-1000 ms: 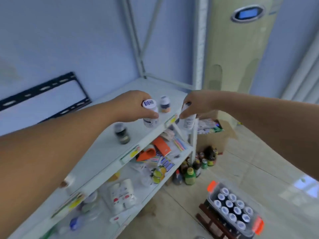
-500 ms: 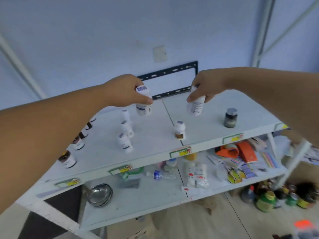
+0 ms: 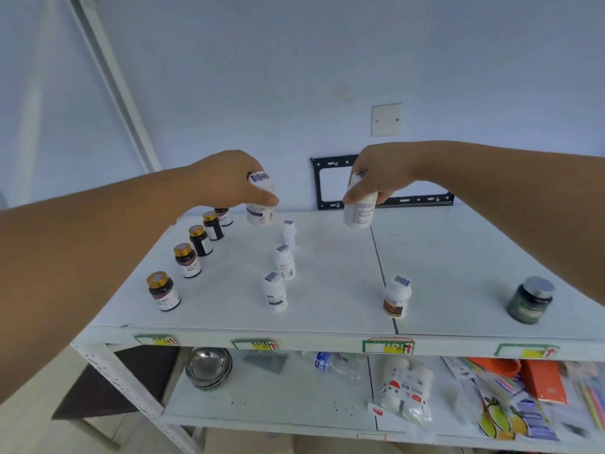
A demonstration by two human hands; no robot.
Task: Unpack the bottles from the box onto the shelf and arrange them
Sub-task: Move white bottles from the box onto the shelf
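- Up high, the left hand (image 3: 229, 178) grips a white bottle (image 3: 261, 204) over the shelf (image 3: 327, 309);
- the right hand (image 3: 376, 178) grips a second white bottle (image 3: 359, 211)

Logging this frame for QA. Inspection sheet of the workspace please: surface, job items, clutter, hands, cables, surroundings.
Surface: white top shelf, two panels with a seam, price tags along the front edge.
Job's things: five dark gold-capped bottles in a diagonal row at left; three white bottles lined up mid-shelf; a brown-labelled white bottle near the front; a dark silver-lidded jar at right. Box: not seen.
Clutter: lower shelf holds steel bowls, a plastic water bottle, packets, orange boxes.
Grippers: left hand holds a white bottle; right hand holds a second white bottle, both above the shelf.
Cables: nothing seen.
Surroundings: pale wall, blank wall plate, black wall bracket.
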